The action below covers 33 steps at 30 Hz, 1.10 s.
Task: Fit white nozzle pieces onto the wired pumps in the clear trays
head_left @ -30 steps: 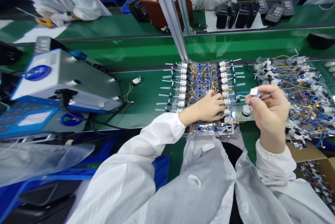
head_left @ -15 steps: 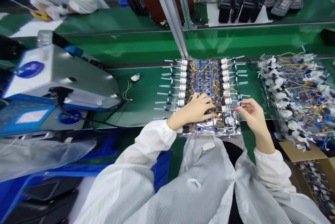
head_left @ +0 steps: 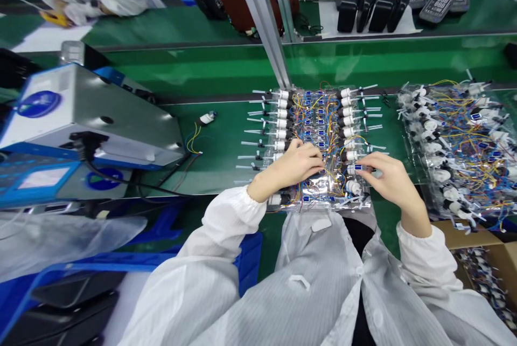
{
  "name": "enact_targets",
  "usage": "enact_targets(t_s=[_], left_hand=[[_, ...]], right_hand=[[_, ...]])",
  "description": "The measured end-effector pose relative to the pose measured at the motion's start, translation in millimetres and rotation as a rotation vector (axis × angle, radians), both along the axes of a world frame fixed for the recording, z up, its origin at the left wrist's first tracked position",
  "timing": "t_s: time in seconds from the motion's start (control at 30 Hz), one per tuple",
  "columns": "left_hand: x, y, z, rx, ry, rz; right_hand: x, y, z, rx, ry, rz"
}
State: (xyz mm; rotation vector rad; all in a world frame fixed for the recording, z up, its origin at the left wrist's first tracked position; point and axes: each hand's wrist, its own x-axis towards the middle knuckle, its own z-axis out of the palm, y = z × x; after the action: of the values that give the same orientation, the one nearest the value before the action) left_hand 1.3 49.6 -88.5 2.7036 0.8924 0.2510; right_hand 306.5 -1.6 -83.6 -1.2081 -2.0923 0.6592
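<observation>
A clear plastic tray [head_left: 365, 203] lies on the green bench in front of me, filled with rows of small white pump parts with blue and yellow wires. My left hand [head_left: 294, 165] rests on the wires near the tray's middle, fingers curled down onto them. My right hand [head_left: 385, 176] is at the tray's right side, fingertips pinched on a small white part with a blue connector [head_left: 355, 168] that sits in the row. Both sleeves are white.
A second tray heaped with the same wired parts [head_left: 456, 136] lies to the right, above a cardboard box [head_left: 480, 241]. A grey and blue machine [head_left: 81, 119] stands at the left. An aluminium post [head_left: 262, 17] rises behind the tray. Black devices [head_left: 371, 9] sit on the far bench.
My right hand came down from holding a small white part up in the air and set it into the tray's right row. My left hand stayed on the wires.
</observation>
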Motion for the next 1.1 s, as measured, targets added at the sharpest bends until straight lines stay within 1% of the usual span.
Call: enact_targets(t_s=[0.07, 0.13, 0.27, 0.33, 0.4, 0.47, 0.53, 0.6, 0.67, 0.73, 0.83, 0.97, 1.1], left_hand=[[-6, 1, 2.5, -0.01, -0.014, 0.027], [-10, -1, 5.9, -0.009, -0.007, 0.023], [-5, -13, 15.7, 0.028, 0.033, 0.026], [2, -21, 20.5, 0.071, 0.046, 0.035], [11, -28, 23.2, 0.112, 0.058, 0.016], [20, -32, 22.8, 0.137, 0.08, -0.026], [25, -32, 20.0, 0.146, 0.104, -0.069], [27, -29, 16.7, 0.144, 0.107, -0.096], [24, -25, 14.9, 0.132, 0.073, -0.08], [19, -21, 14.9, 0.109, 0.026, -0.042], [13, -20, 15.6, 0.075, 0.008, -0.019], [19, -29, 13.3, 0.081, 0.073, -0.041], [33, -36, 9.8, 0.092, 0.089, -0.051]], right_hand=[[1, 0, 4.7, 0.007, -0.016, -0.011], [2, -1, 8.6, 0.024, -0.019, -0.037], [1, -2, 9.6, 0.04, 0.009, -0.082], [0, -1, 5.5, 0.023, 0.042, -0.128], [-1, -1, -1.6, -0.04, 0.135, -0.212], [-1, 0, -10.2, -0.124, 0.29, -0.309], [-1, 0, -18.9, -0.185, 0.457, -0.373], [1, -1, -26.4, -0.21, 0.58, -0.396], [5, -2, -32.0, -0.22, 0.626, -0.4], [10, -3, -35.0, -0.223, 0.596, -0.402], [14, -4, -33.1, -0.194, 0.465, -0.379], [10, 0, -17.6, -0.104, 0.272, -0.3], [-1, 6, -0.5, -0.042, 0.081, -0.161]])
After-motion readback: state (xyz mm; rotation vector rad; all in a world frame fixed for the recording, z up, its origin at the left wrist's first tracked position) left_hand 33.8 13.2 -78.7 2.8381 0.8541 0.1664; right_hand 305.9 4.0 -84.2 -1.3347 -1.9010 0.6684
